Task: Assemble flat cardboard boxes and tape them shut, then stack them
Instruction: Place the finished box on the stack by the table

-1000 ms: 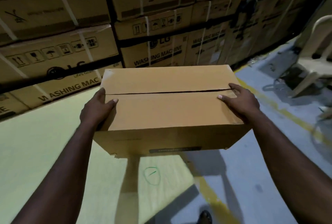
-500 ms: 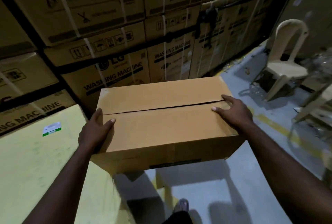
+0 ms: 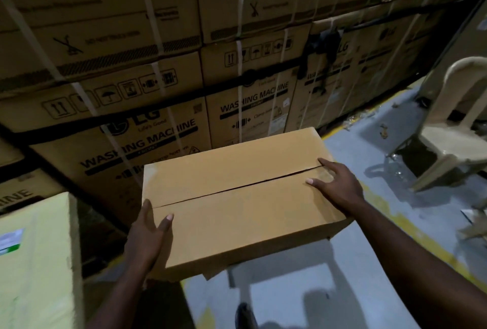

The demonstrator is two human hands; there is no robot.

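— Head view: where is the cardboard box point(image 3: 237, 196)?

— Between the two hands, held up off the floor point(image 3: 369, 262), its top towards the camera and its right end a bit farther away than its left.

— How do the hands sit on it?

— Well apart, one at each end. The left hand point(image 3: 147, 239) clasps the near left end, with the thumb lying on the top flap and the palm against the end face. The right hand point(image 3: 340, 186) grips the far right end, thumb and forefinger spread across the top and the other fingers hidden over the edge.

— And the top?

— Two flaps folded down. They meet along a thin dark seam that runs from one hand to the other.

— What's around?

— Beyond both hands there's a wall of strapped washing machine cartons point(image 3: 147, 141). A pale yellow block point(image 3: 39, 262) stands outside the left hand. A plastic chair point(image 3: 458, 133) stands out past the right hand, and under that forearm a yellow line point(image 3: 411, 225) crosses the floor. A shoe point(image 3: 245, 315) shows below the box, between the arms.
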